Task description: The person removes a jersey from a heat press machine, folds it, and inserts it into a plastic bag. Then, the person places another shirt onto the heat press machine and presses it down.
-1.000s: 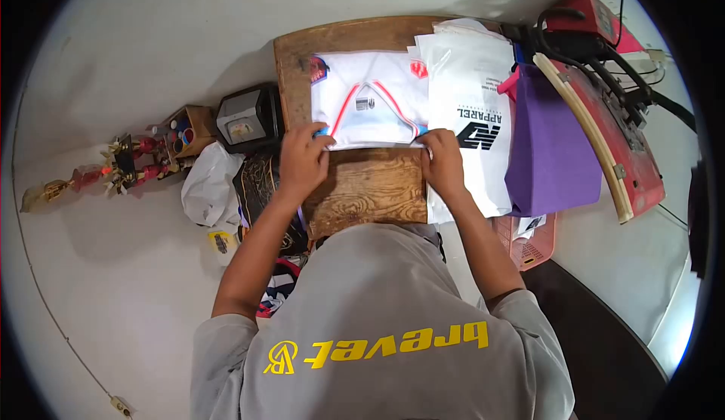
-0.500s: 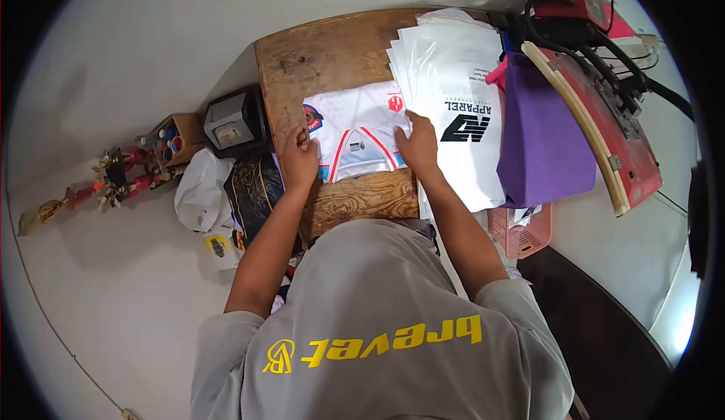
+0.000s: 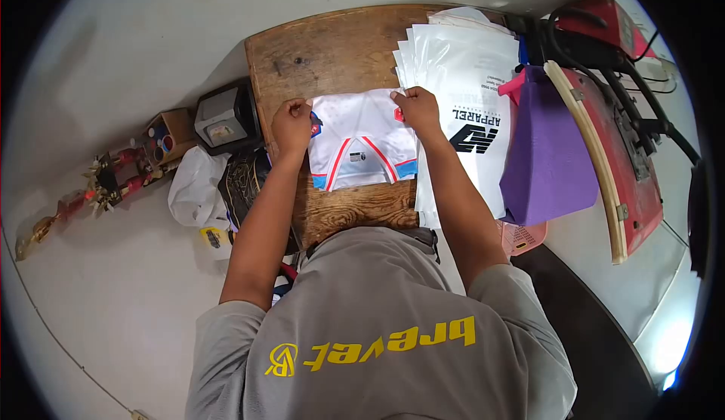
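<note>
A folded white jersey (image 3: 362, 129) lies on a wooden table (image 3: 332, 57). Red stripes run down its V-shaped neckline, light-blue bands edge its lower corners, and a dark tag shows inside the collar. At the jersey's far left corner, beside a blue and red badge, my left hand (image 3: 292, 127) is closed on the fabric. My right hand (image 3: 419, 110) pinches the far right corner near a red emblem, which its fingers partly cover.
White printed plastic bags (image 3: 464, 103) are stacked right of the jersey. Beyond them stand a purple bag (image 3: 547, 155), a red heat press (image 3: 627, 163) and a pink basket (image 3: 522, 236). On the left are a black-framed box (image 3: 226, 121) and a white plastic bag (image 3: 198, 182).
Both hands have moved from the jersey's sides up to its far corners. My right hand now covers part of the red emblem, and the jersey lies slightly wider and nearer my body.
</note>
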{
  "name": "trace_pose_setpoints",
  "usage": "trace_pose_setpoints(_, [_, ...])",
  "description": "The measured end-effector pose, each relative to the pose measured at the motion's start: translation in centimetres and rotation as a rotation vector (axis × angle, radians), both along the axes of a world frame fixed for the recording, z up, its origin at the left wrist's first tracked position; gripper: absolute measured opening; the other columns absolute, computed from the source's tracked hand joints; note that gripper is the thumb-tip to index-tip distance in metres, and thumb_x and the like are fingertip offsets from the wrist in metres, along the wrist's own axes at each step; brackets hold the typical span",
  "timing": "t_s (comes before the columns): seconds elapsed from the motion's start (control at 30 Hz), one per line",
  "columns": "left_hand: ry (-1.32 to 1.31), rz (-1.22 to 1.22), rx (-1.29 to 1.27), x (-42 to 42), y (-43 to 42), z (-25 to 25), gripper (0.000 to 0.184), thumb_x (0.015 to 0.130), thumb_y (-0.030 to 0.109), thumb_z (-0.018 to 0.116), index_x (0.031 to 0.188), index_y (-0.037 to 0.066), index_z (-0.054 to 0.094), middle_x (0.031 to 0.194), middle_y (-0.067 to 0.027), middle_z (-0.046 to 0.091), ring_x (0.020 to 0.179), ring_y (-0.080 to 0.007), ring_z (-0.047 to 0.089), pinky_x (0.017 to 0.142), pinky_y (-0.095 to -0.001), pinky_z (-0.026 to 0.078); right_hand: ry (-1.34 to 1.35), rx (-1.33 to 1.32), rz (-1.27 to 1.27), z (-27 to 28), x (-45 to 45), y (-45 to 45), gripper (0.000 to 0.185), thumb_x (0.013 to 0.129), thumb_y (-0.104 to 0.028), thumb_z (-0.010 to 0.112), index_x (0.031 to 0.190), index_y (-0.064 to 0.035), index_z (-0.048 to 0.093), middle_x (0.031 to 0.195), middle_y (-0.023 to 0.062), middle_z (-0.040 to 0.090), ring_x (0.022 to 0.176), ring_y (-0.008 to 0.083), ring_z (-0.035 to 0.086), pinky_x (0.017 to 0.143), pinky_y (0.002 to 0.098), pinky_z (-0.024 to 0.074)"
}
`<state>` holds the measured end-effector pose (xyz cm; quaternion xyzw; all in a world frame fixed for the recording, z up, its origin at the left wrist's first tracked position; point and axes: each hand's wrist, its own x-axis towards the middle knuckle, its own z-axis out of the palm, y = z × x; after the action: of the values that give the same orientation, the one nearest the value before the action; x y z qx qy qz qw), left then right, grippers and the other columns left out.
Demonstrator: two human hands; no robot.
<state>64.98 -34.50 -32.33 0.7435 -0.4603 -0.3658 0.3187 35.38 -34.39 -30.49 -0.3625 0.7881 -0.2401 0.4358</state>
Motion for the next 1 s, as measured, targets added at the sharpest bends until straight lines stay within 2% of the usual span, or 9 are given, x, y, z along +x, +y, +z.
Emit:
trace_pose_setpoints(0.1, [0.062,0.088,-0.09,-1.5,0.3,2.3,0.014,0.096,0.013,0.077,0.102,0.001,0.073,0.076,-0.0035,0.069,0.069,-0.0129,0.063,0.065,-0.0301,0.051,-0.356,-0.036,-0.239,1.1,0.0,0.2,0.026,0.092,-0.023,0.083,0.088,-0.0012,0.07,0.071,-0.0005,0.062,0.06,0.0091,0.052,0.057,0.0281,0.0443])
trace_pose_setpoints(0.17, [0.311,0.221,-0.015,-1.7,0.6,1.3,0.015,0.098,0.012,0.075,0.105,0.0,0.071,0.077,-0.0012,0.066,0.068,-0.0107,0.06,0.064,-0.0299,0.05,-0.51,-0.092,-0.362,-0.7,0.0,0.4,0.024,0.096,-0.022,0.08,0.094,0.0001,0.07,0.077,-0.0007,0.063,0.067,0.0093,0.052,0.064,0.0274,0.0455])
trace_pose_setpoints(0.37, [0.252,0.153,-0.016,-2.7,0.4,2.2,0.031,0.098,0.014,0.076,0.123,-0.001,0.067,0.082,-0.0027,0.067,0.073,-0.0111,0.061,0.068,-0.0297,0.052,-0.336,-0.071,-0.329,-0.9,0.8,0.0,0.026,0.099,-0.02,0.076,0.11,0.002,0.07,0.09,0.0039,0.067,0.079,0.0109,0.056,0.073,0.0293,0.0483])
trace_pose_setpoints(0.47, [0.248,0.061,-0.056,-1.7,0.3,-0.7,0.038,0.096,0.015,0.079,0.128,-0.001,0.066,0.081,-0.0051,0.069,0.072,-0.0134,0.064,0.069,-0.0305,0.053,-0.495,-0.085,-0.349,-2.9,0.1,-0.2,0.041,0.098,-0.024,0.076,0.127,0.0012,0.064,0.094,0.0088,0.071,0.083,0.0159,0.063,0.078,0.0317,0.0519])
trace_pose_setpoints(0.57, [0.167,0.086,0.132,-2.1,-0.4,2.9,0.042,0.096,0.014,0.077,0.133,0.0,0.064,0.096,-0.0133,0.073,0.082,-0.0209,0.069,0.075,-0.038,0.055,-0.084,-0.103,-0.115,0.7,0.5,-0.3,0.05,0.097,-0.023,0.075,0.139,-0.002,0.058,0.096,0.0134,0.074,0.086,0.0256,0.069,0.083,0.0385,0.0544])
trace_pose_setpoints(0.67, [-0.252,-0.02,-0.163,-2.8,0.2,2.8,0.045,0.093,0.012,0.075,0.135,0.001,0.062,0.122,-0.0214,0.068,0.109,-0.0321,0.067,0.09,-0.0454,0.053,0.457,-0.436,0.149,3.0,1.5,0.2,0.056,0.092,-0.017,0.071,0.144,-0.0045,0.056,0.123,0.0187,0.066,0.114,0.0386,0.062,0.097,0.0491,0.0503])
trace_pose_setpoints(0.7, [-0.361,-0.145,-0.303,-3.0,0.2,4.4,0.05,0.09,0.01,0.074,0.137,0.003,0.061,0.142,-0.0245,0.056,0.129,-0.0417,0.054,0.104,-0.0529,0.044,0.585,-0.591,0.225,2.8,1.7,0.3,0.055,0.091,-0.017,0.071,0.142,-0.0049,0.058,0.129,0.019,0.063,0.121,0.0394,0.059,0.099,0.0492,0.0489])
trace_pose_setpoints(0.87, [-0.52,-0.596,-0.409,-6.2,0.4,3.6,0.058,0.098,0.035,0.065,0.149,0.009,0.058,0.157,-0.0258,0.045,0.151,-0.0464,0.036,0.121,-0.0623,0.03,0.662,-0.637,0.646,2.2,5.2,1.8,0.056,0.096,-0.032,0.069,0.146,-0.0075,0.059,0.154,0.0262,0.048,0.151,0.0456,0.038,0.12,0.061,0.0331])
trace_pose_setpoints(1.0, [-0.567,-0.598,-0.353,-6.8,0.5,1.0,0.058,0.102,0.04,0.06,0.154,0.015,0.054,0.162,-0.0257,0.041,0.153,-0.0469,0.033,0.124,-0.0631,0.025,0.696,-0.52,0.684,-0.2,4.9,2.4,0.063,0.102,-0.042,0.062,0.157,-0.0131,0.051,0.162,0.0247,0.043,0.154,0.045,0.034,0.122,0.0648,0.0287])
